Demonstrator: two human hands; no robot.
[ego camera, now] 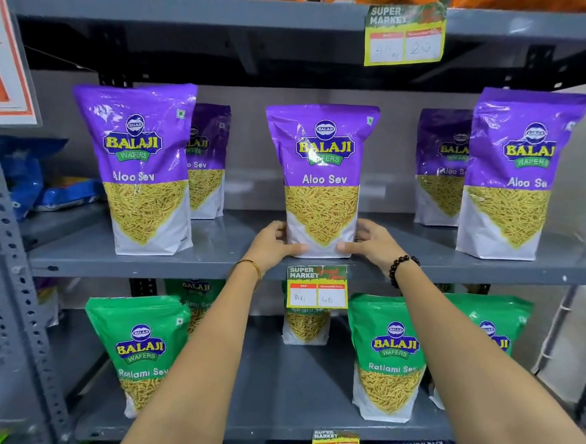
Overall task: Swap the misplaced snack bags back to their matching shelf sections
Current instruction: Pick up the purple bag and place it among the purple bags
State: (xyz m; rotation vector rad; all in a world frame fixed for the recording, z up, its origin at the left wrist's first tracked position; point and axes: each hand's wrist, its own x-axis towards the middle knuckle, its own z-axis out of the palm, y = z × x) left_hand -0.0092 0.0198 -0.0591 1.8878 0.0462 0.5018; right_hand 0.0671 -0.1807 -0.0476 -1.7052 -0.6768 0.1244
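A: Item: purple-and-white plastic Aloo Sev pouch (321, 179), upright at the middle of the grey metal shelf (213, 268), near its front edge.

B: Holds?

A: Left hand (271, 243) and right hand (372, 242) clasped its base corners.

B: Hazard?

A: Low grip, tall pouch: it could have tipped forward off the edge.

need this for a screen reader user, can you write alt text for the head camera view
Both hands, left hand and right hand, grip the base of a purple Aloo Sev bag standing upright on the middle shelf among matching bags; green Ratlami Sev bags stand below.
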